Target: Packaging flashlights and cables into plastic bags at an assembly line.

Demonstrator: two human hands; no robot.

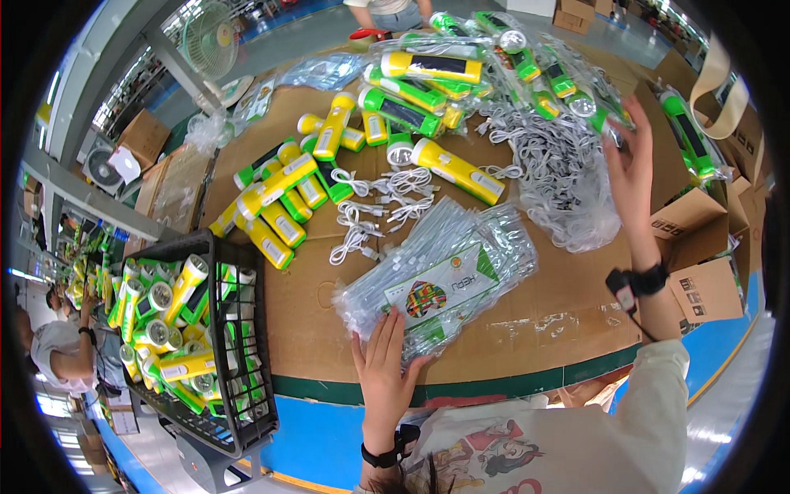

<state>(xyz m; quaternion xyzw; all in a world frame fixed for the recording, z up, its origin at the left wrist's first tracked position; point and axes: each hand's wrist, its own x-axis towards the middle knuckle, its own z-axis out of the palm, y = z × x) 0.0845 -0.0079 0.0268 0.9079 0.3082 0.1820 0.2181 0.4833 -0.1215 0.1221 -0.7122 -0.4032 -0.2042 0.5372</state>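
My left hand (383, 358) lies with spread fingers on the near edge of a stack of clear plastic bags (514, 239). A printed white and green card (461, 284) shows on top of the stack. My right hand (634, 169) is raised at the right, fingers apart, beside a pile of bagged flashlights (559, 78) and a heap of white cables (568, 165). Whether its fingertips touch the nearest bag I cannot tell. Beyond the stack lie small bundles of white charging cable (358, 230) and a yellow-green flashlight (461, 171).
Loose yellow and green flashlights (276, 185) are piled at the left of the cardboard-covered table (304, 329). A black basket (259, 362) full of flashlights stands by its left edge. Open cardboard boxes (699, 222) stand at the right. Another person (391, 16) is across the table.
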